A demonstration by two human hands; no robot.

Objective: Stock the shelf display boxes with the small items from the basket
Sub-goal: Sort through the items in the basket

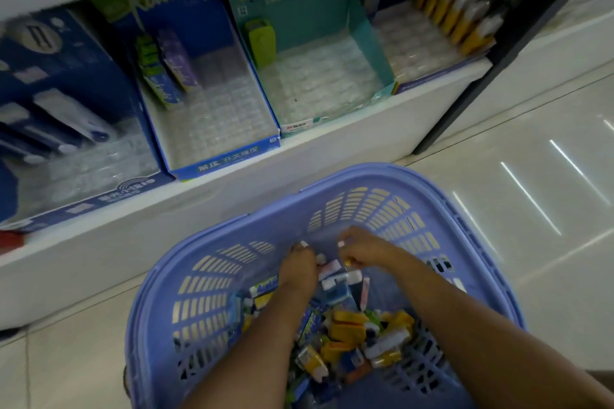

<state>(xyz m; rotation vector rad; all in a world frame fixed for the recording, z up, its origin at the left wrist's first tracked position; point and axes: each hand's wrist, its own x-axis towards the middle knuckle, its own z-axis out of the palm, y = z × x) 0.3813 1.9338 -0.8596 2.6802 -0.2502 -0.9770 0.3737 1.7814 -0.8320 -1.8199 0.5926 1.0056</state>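
Pale glossy floor tiles [518, 209] fill the right side of the frame, carrying long streaks of reflected light. On them, low in the centre, sits a lilac slotted plastic basket [212, 276] holding a jumble of small packaged items [358, 339] in yellow, blue, white and green. Both forearms reach down into it. The left hand [299, 271] curls over the pile at the far end of the basket, and the right hand [363, 251] beside it is closed with a pale piece showing between the fingers; motion blur makes it hard to tell just what either hand pinches.

Across the upper half runs a low white shelf [332, 143] carrying a row of open cardboard display boxes. The dark blue box [109, 199] at the left holds white packs. The blue box [229, 156] next to it has a few green and purple packs leaning at its back. The teal box [368, 43] in the middle holds one green item. The box [432, 80] at the upper right has a row of yellow-backed packs. Clear moulded trays line each one.
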